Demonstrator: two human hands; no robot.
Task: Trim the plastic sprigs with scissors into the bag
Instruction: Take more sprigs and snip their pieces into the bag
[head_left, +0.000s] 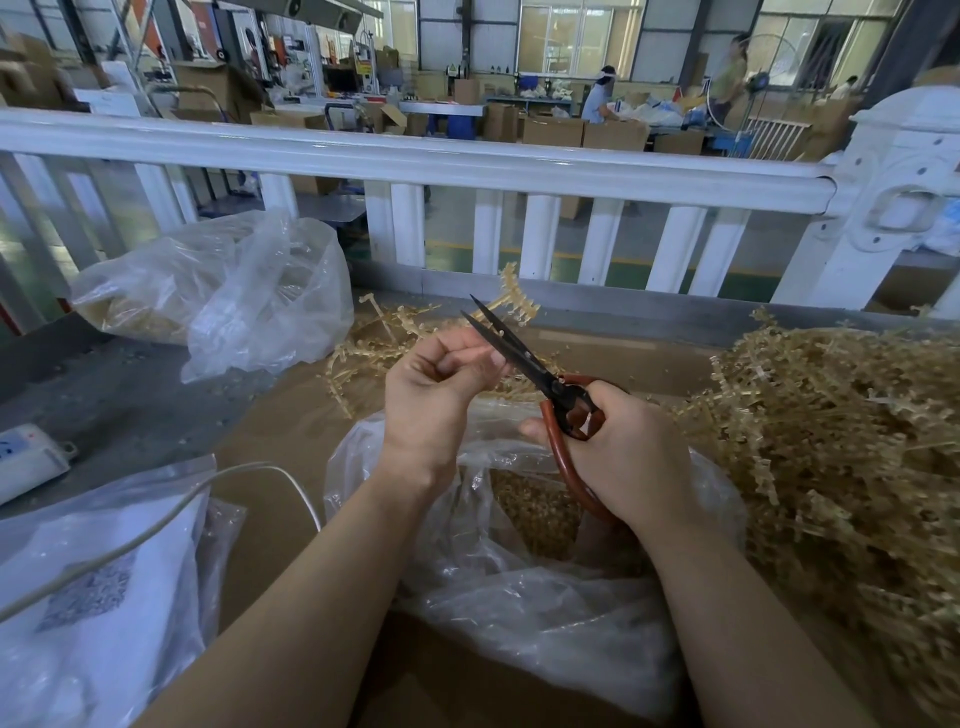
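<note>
The right hand (618, 447) is curled through the red loop handles of a pair of black-bladed scissors (524, 358), gripping them firmly. From this hand the blades point up and to the left, slightly parted, their tips reaching just past the left hand (441, 384). The left hand sits close beside the blades, its fingers bent inward and pinching the stem of a tan plastic sprig (511, 299). The sprig's long axis runs up and to the right from those fingers, crossing the blades near their tips, so the stem appears to lie in or just behind the open jaws. Directly below both hands a clear bag (545, 587) gapes open, holding small tan cuttings, so a snipped piece would likely drop into it. To the right hand's right, a large heap of untrimmed sprigs (841, 441) rests on the brown tabletop (280, 415).
</note>
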